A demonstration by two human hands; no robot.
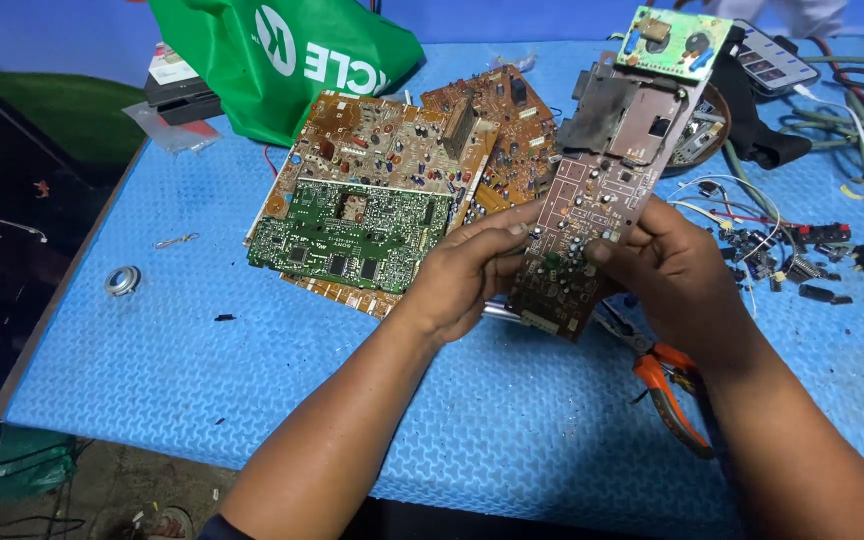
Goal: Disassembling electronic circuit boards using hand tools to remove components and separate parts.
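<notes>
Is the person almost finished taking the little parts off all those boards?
Some looks done: loose small parts and wires lie heaped at the right of the blue mat. In hand now: the left hand and right hand grip a long brown circuit board between them. Probably left: the green board and the brown boards beneath remain packed with parts. Orange-handled pliers lie unused.

- A long, narrow brown circuit board [592,200] was held between the left hand [467,275] and the right hand [677,275], tilted, its far end raised away from the hands.
- Small components were crowded at its near end, between the two thumbs.
- Dark metal shields and a small green board were carried at its far end, well beyond the fingers.
</notes>
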